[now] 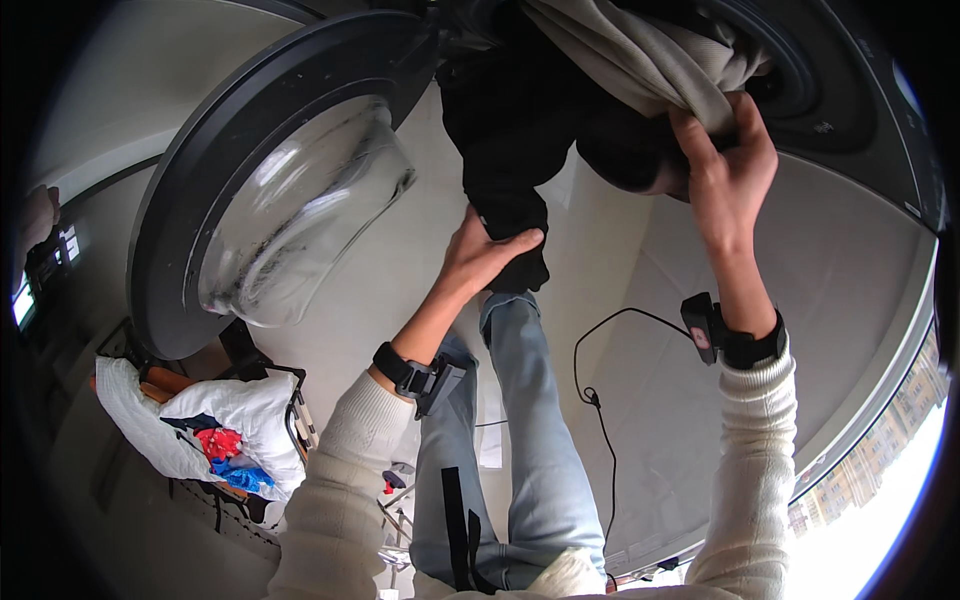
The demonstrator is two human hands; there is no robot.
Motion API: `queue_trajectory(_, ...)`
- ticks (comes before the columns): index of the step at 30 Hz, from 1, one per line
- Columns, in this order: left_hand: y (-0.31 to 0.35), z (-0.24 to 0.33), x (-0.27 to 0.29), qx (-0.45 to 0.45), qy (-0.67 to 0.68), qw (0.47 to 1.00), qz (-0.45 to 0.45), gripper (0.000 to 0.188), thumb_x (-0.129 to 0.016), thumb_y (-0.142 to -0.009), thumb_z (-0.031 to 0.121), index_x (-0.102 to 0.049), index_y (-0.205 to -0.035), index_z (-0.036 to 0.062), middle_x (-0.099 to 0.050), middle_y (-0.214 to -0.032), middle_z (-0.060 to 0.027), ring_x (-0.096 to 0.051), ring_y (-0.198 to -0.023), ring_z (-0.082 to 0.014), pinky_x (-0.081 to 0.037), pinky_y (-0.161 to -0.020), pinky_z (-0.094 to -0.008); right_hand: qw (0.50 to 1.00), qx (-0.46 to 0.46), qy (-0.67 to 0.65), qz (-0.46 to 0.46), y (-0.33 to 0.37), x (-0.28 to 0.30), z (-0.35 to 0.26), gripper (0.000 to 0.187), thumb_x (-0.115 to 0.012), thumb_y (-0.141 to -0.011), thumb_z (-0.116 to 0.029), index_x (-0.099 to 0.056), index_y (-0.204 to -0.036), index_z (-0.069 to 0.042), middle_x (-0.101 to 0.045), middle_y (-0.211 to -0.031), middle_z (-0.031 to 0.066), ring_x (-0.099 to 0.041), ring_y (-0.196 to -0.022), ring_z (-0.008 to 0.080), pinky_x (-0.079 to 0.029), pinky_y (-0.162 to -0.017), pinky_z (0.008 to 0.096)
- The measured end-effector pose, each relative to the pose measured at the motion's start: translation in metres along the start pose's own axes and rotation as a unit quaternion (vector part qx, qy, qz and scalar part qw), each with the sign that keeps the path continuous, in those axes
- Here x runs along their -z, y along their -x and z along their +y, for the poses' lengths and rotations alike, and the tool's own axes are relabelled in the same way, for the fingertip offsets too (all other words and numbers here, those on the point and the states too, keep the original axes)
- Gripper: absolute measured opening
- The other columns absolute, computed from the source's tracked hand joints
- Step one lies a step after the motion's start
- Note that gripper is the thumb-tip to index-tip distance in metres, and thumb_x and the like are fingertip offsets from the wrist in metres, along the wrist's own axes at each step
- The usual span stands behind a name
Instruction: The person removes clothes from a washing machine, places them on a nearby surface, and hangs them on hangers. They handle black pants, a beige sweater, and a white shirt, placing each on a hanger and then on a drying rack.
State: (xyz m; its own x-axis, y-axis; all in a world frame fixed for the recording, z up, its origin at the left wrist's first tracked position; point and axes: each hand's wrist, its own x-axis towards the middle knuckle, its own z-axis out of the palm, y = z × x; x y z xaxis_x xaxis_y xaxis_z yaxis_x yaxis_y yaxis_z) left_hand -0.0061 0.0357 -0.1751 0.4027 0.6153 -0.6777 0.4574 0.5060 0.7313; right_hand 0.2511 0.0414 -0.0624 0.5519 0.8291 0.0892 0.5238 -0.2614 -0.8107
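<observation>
Our left hand (482, 258) is closed around the low end of the black cloth (512, 125), thumb across the front, probably to gather its hanging length; the fingers behind are hidden. Our right hand (732, 168) pinches the grey cloth (655, 60) between thumb and fingers, perhaps to keep it apart from the black. Both cloths hang at the washing machine's round opening (855, 105). The open door (300, 190) bulges out on our left, limiting elbow room there. Below, a loose cable (612, 445) trails beside our jeans (548, 410); a white bag (135, 415) of coloured things sits beyond the door.
</observation>
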Motion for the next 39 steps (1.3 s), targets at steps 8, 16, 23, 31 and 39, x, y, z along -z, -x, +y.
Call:
queue_trajectory(8, -0.055, 0.061, -0.008, -0.289, -0.233, 0.911, 0.179, 0.115, -0.085, -0.064, 0.013, -0.009, -0.150, 0.0015, -0.011, -0.151, -0.0313, -0.014, -0.141, -0.0449, -0.026, -0.112, -0.0522, 0.947, -0.122, -0.266, 0.130, 0.041, 0.024, -0.042, 0.017, -0.069, -0.081, -0.006, -0.059, -0.094, 0.000, -0.063, -0.089, 0.0046, -0.056, -0.080, 0.0094, -0.043, -0.081, 0.0216)
queue_trajectory(16, -0.121, 0.052, 0.004, -0.134, -0.164, 0.977, 0.025, 0.059, -0.077, -0.063, 0.012, -0.056, -0.116, -0.0049, -0.067, -0.097, -0.0226, -0.065, -0.093, -0.0351, -0.050, -0.086, -0.0364, 0.879, -0.241, -0.349, 0.216, 0.018, 0.024, 0.017, 0.012, -0.058, -0.087, -0.004, -0.060, -0.098, 0.002, -0.064, -0.096, 0.0106, -0.063, -0.089, 0.0190, -0.051, -0.082, 0.0302)
queue_trajectory(23, 0.155, -0.012, 0.062, 0.144, 0.401, 0.898, -0.109, 0.081, -0.075, -0.062, 0.006, -0.043, -0.136, -0.0065, -0.054, -0.133, -0.0182, -0.053, -0.122, -0.0269, -0.039, -0.107, -0.0370, 0.833, -0.293, -0.410, 0.230, -0.040, -0.014, 0.053, 0.015, -0.058, -0.084, -0.005, -0.062, -0.095, 0.005, -0.063, -0.093, 0.0109, -0.063, -0.082, 0.0213, -0.054, -0.074, 0.0321)
queue_trajectory(31, 0.313, 0.039, 0.088, 0.182, 0.322, 0.918, -0.145, 0.071, -0.076, -0.070, -0.001, -0.046, -0.134, -0.0020, -0.056, -0.129, -0.0086, -0.054, -0.115, -0.0201, -0.042, -0.101, -0.0331, 0.854, -0.308, -0.289, 0.302, -0.066, -0.021, 0.051, 0.034, -0.065, -0.080, -0.011, -0.056, -0.101, 0.013, -0.063, -0.097, 0.0169, -0.065, -0.082, 0.0250, -0.054, -0.074, 0.0340)
queue_trajectory(39, 0.371, 0.099, 0.117, 0.228, 0.313, 0.921, -0.036, 0.061, -0.078, -0.069, -0.002, -0.054, -0.125, -0.0013, -0.060, -0.119, -0.0063, -0.058, -0.105, -0.0164, -0.045, -0.094, -0.0300, 0.858, -0.262, -0.395, 0.197, -0.016, -0.013, 0.068, 0.063, -0.073, -0.082, -0.036, -0.049, -0.116, 0.011, -0.060, -0.112, 0.0169, -0.060, -0.102, 0.0231, -0.049, -0.084, 0.0374)
